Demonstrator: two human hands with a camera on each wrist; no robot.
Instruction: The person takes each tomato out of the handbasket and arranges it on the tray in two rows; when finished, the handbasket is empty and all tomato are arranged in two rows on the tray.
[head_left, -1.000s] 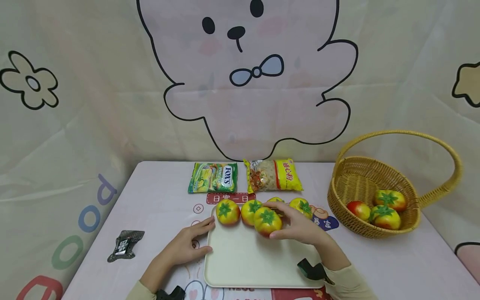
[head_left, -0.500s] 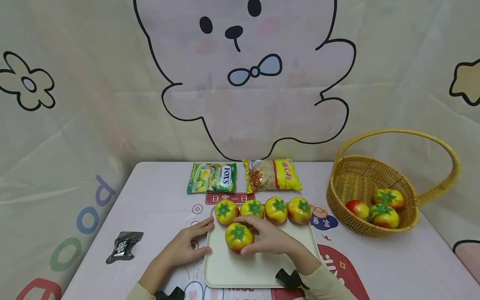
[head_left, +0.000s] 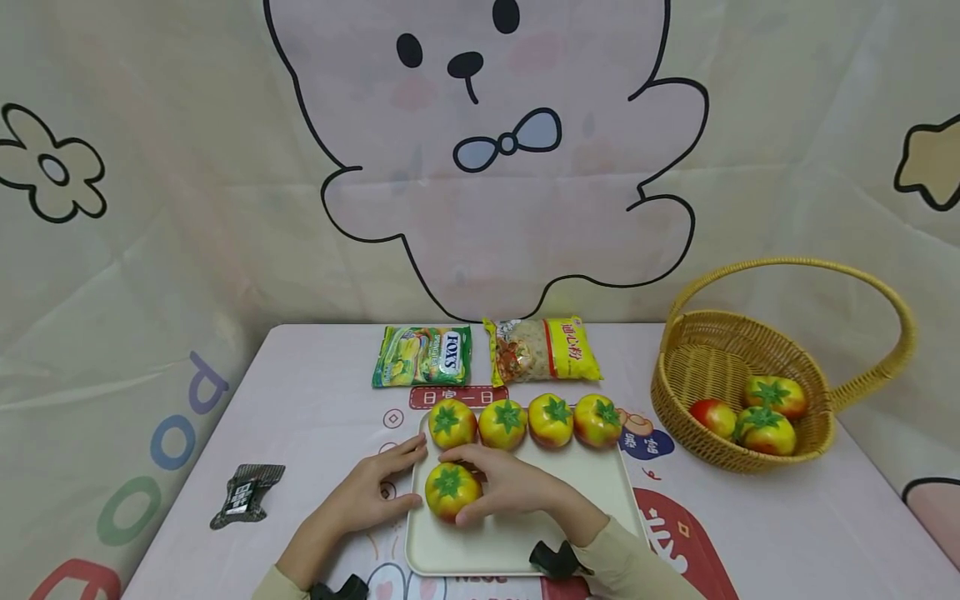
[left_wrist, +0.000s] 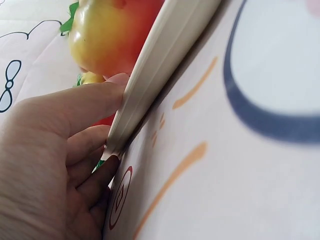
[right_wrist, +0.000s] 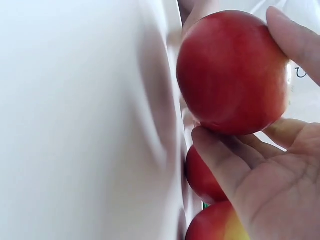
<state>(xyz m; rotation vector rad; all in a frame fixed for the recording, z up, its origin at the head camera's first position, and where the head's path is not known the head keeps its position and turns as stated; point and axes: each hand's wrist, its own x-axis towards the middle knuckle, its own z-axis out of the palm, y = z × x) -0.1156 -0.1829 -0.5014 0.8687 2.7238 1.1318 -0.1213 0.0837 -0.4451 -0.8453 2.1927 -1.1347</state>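
In the head view my right hand (head_left: 513,483) holds a yellow-and-red tomato (head_left: 450,490) over the left part of a cream tray (head_left: 517,546). The right wrist view shows its red underside (right_wrist: 230,75) between thumb and fingers, close to the tray surface. Behind it, several similar tomatoes (head_left: 502,425) stand in a row along the tray's far edge. My left hand (head_left: 371,492) rests at the tray's left rim; thumb and fingertips touch the outer wall (left_wrist: 155,65) in the left wrist view, without curling round it.
A wicker basket (head_left: 686,433) with a tall handle and 3 tomatoes (head_left: 765,431) stands at the right. Behind the tray lie a green candy bag (head_left: 422,357) and a yellow pasta bag (head_left: 543,350). A small black packet (head_left: 246,496) lies at the left.
My right hand has carried the tomato from near the row leftward and toward me, to the tray's left side. My left hand has stayed at the rim.
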